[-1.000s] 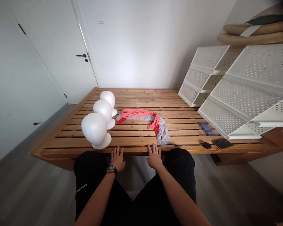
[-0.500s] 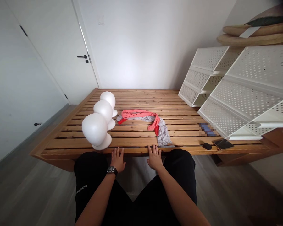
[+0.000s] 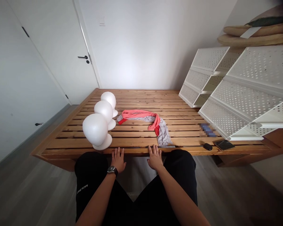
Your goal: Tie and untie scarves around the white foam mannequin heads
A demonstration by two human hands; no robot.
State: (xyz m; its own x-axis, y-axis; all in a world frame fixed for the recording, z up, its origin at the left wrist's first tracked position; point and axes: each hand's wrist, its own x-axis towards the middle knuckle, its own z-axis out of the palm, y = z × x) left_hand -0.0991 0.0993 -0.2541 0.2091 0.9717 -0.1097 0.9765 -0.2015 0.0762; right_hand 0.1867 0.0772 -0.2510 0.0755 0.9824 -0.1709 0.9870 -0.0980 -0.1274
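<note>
A pink and grey scarf lies bent on a slatted wood table. Three white stands with round tops are in a row left of the scarf. On its near side, the left hand and right hand rest on the table's edge, fingers a little apart. The right hand is just by the scarf's grey end; from here, I can't tell if they touch.

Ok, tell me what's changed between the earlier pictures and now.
Nothing was moved, taken hold of or let go; only the camera view drifted slightly. The left hand and right hand still lie at the near edge of the wooden table; the cloth and three white heads stayed put.
</note>
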